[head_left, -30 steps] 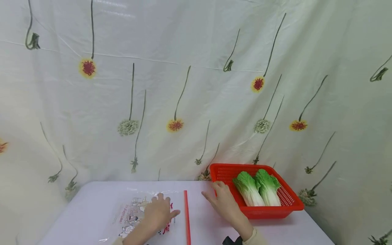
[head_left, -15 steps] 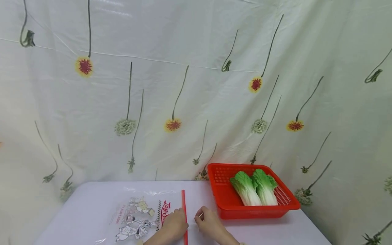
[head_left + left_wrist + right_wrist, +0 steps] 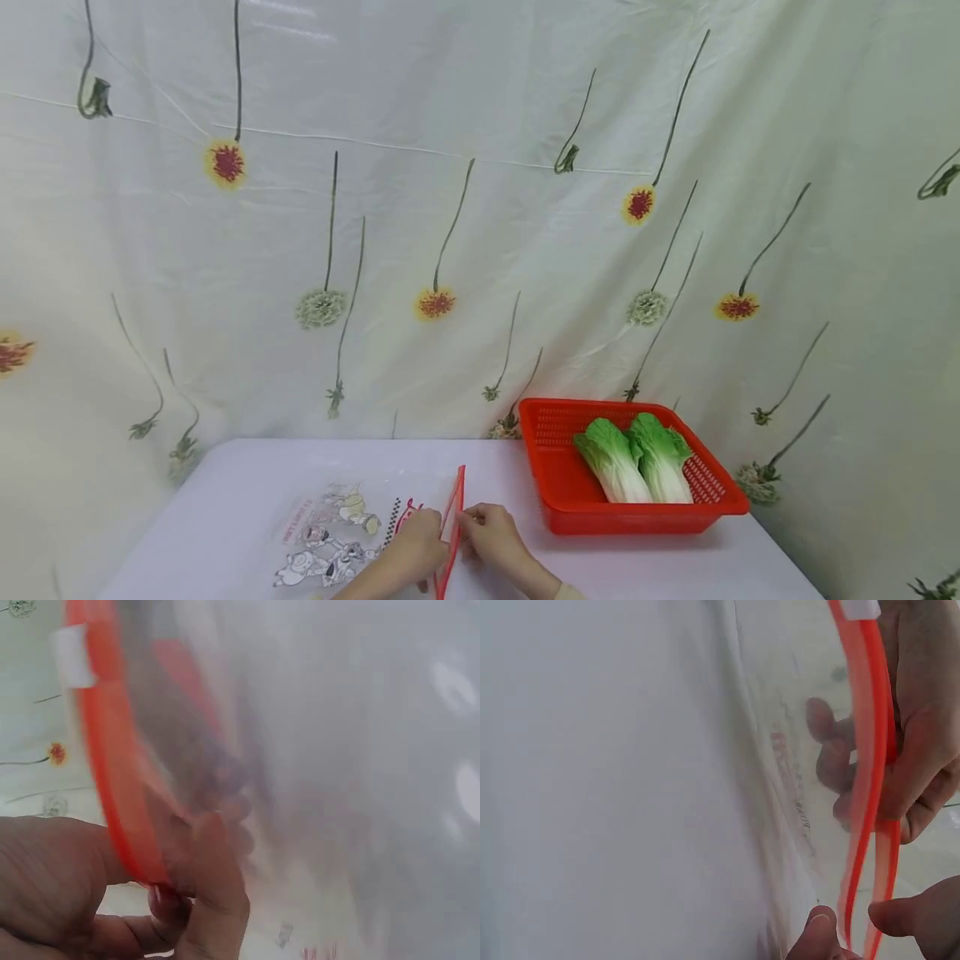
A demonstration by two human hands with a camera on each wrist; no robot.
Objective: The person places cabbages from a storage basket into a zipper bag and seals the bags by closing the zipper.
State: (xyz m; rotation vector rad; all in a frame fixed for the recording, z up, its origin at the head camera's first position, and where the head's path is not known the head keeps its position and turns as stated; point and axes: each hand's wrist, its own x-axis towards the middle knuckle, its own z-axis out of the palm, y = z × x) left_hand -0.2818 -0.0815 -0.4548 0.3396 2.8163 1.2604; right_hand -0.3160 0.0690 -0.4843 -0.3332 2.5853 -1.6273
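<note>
A clear plastic zipper bag [image 3: 330,558] with printed cartoon figures lies on the white table, its opening edge toward the right. That edge is a red zip strip [image 3: 460,487], raised off the table, its two sides parted into a narrow gap. My left hand [image 3: 416,546] grips one side of the strip, and its curled fingers show in the left wrist view. My right hand [image 3: 495,537] pinches the edge from the right, with fingertips [image 3: 819,926] at the strip in the right wrist view. A white slider [image 3: 73,656] sits on the strip.
To the right stands a red plastic basket [image 3: 630,521], with two heads of Chinese cabbage [image 3: 626,467] lying in it. A flower-patterned curtain [image 3: 480,250] hangs behind the white table [image 3: 247,467].
Both hands have come down and inward to the bag's red edge. The strip, flat and single before, is now lifted and parted into two sides. Basket and cabbages stay put.
</note>
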